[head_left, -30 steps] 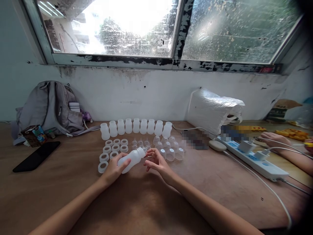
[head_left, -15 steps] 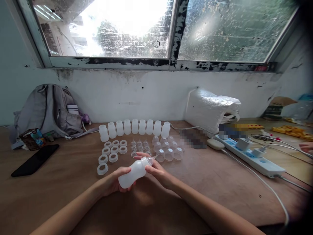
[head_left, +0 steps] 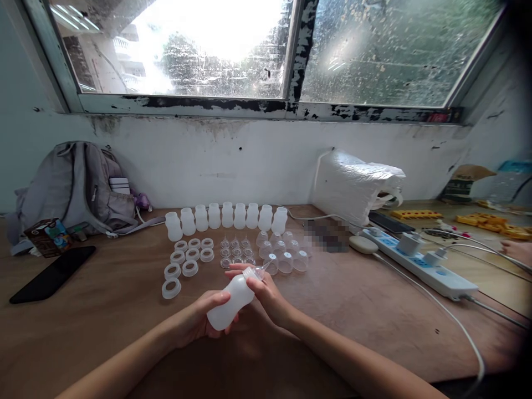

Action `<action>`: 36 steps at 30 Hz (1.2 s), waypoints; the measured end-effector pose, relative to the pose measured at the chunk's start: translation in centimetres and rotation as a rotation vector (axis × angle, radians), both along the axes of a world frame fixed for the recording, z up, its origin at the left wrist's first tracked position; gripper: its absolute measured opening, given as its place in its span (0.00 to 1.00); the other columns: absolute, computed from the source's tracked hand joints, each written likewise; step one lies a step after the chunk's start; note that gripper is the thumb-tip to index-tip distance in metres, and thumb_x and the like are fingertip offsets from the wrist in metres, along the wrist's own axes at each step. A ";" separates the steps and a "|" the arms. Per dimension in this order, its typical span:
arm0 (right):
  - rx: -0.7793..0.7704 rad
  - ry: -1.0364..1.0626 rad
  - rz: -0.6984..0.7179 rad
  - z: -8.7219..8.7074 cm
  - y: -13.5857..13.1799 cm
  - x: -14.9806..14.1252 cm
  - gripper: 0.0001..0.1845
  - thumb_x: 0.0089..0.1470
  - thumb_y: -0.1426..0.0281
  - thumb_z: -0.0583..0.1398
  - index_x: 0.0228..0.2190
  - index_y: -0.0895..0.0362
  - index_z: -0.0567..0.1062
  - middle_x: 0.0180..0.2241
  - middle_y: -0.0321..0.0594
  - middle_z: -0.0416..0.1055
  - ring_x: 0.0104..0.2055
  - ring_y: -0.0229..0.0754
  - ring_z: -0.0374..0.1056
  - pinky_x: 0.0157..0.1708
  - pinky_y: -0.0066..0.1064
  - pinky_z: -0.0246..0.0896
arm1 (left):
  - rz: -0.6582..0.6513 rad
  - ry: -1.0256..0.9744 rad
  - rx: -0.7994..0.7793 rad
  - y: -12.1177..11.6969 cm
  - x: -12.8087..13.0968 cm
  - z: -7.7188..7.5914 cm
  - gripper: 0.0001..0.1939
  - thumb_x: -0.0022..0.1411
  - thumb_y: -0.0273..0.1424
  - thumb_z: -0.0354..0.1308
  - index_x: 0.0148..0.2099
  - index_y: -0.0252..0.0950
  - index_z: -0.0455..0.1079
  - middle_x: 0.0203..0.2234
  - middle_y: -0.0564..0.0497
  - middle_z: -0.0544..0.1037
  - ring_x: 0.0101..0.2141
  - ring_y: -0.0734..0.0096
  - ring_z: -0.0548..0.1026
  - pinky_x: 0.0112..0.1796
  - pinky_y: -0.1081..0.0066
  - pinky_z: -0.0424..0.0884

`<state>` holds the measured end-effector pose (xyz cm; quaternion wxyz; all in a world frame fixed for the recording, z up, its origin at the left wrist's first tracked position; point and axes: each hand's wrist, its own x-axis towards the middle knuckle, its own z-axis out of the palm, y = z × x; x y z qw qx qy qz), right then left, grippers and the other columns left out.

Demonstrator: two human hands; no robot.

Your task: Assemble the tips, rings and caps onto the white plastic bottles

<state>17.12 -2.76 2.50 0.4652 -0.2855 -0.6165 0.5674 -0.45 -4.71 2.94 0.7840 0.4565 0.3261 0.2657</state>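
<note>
Here, bottle (head_left: 233,303): head view, held tilted over the surface (head_left: 341,321), clear nipple (head_left: 258,272) at its mouth.
Left hand (head_left: 203,315): wrapped around the body — grip lightly.
Right hand (head_left: 266,291): pinching the neck — seat the nipple squarely, pressing evenly.

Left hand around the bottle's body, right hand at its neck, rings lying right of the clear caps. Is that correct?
Not quite: the head view shows the rings lying left of the clear caps. The left hand is around the body of the bottle and the right hand at its neck.
</note>
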 end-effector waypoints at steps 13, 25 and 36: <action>0.000 -0.039 -0.067 -1.0 0.8 -0.3 0.19 0.48 0.59 0.55 0.38 0.59 0.72 0.32 0.41 0.71 0.33 0.41 0.65 0.34 0.30 0.59 | 0.184 0.602 0.881 0.0 -0.2 0.3 0.19 0.52 0.39 0.54 0.46 0.38 0.62 0.36 0.51 0.72 0.34 0.68 0.70 0.34 0.72 0.65; -0.034 -0.016 -0.113 -1.0 0.3 -0.6 0.21 0.45 0.58 0.57 0.37 0.59 0.72 0.36 0.44 0.69 0.35 0.44 0.65 0.35 0.33 0.60 | 0.341 0.787 1.197 0.2 -0.3 -1.2 0.22 0.53 0.40 0.54 0.50 0.40 0.60 0.39 0.47 0.71 0.38 0.61 0.69 0.38 0.67 0.64; 0.366 -0.343 -0.270 1.3 3.0 2.7 0.16 0.48 0.60 0.57 0.37 0.55 0.72 0.40 0.42 0.66 0.41 0.43 0.62 0.37 0.32 0.58 | 0.378 0.791 1.145 0.8 -0.5 -0.6 0.19 0.54 0.41 0.52 0.47 0.39 0.60 0.41 0.48 0.71 0.39 0.62 0.70 0.39 0.69 0.64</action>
